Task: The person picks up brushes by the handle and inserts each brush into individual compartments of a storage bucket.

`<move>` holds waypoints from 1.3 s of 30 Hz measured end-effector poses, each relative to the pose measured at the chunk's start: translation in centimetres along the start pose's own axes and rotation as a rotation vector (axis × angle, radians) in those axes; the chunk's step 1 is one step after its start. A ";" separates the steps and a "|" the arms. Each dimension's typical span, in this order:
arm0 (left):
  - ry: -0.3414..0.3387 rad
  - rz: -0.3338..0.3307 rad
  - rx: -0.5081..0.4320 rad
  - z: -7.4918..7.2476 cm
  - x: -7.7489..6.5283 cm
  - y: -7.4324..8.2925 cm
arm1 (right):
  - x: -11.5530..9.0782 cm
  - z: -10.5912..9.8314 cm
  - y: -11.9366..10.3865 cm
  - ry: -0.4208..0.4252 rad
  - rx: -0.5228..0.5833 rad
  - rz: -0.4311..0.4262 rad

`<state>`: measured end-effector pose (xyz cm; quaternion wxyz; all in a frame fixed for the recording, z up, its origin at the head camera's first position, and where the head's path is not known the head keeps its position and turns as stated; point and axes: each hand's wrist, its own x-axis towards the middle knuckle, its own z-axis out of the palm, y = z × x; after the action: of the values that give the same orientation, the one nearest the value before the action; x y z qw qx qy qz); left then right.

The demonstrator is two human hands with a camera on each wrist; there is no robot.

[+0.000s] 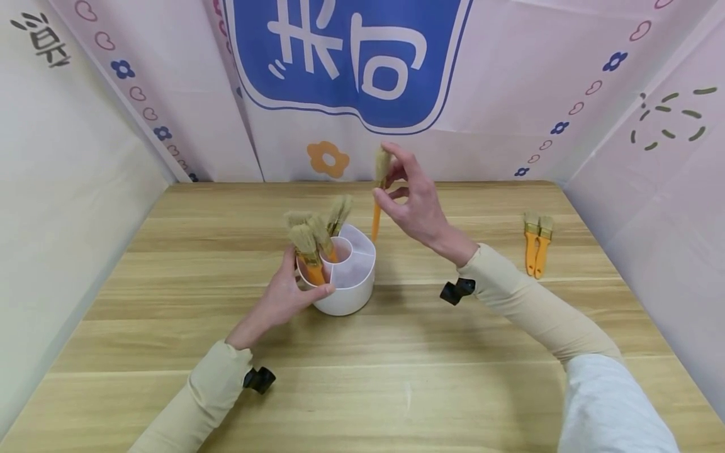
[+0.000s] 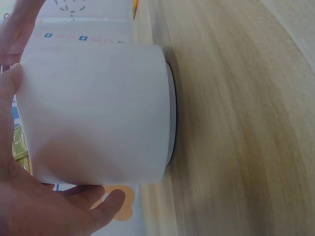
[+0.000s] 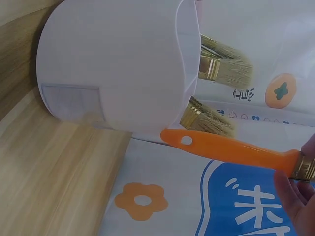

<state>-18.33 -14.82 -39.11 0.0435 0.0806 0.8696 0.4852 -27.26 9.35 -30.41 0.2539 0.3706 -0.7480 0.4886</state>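
Note:
My left hand point(image 1: 281, 294) grips the side of a white round divided holder point(image 1: 347, 302), thumb at its rim. Several paintbrushes point(image 1: 304, 241) stand in the holder's left and back compartments, bristles up. My right hand point(image 1: 420, 206) pinches another paintbrush point(image 1: 376, 217) near its metal band, bristles up and orange handle pointing down. In the right wrist view, the tip of that orange handle point(image 3: 231, 150) is close by the holder's rim. The left wrist view shows the fingers point(image 2: 106, 206) around the holder's smooth wall point(image 2: 98, 108).
Two more orange-handled paintbrushes point(image 1: 536, 246) lie side by side at the right of the wooden table point(image 1: 362, 390). Printed white cloth point(image 1: 487, 75) hangs behind the table's back edge and along both sides.

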 end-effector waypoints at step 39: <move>-0.007 0.025 -0.025 -0.1 -0.3 -0.1 | 0.0 4.5 -1.7 -0.046 0.118 -0.125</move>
<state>-18.09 -15.00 -39.12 0.0415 0.0926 0.8623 0.4962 -25.97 4.82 -31.22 0.2442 0.4421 -0.6988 0.5065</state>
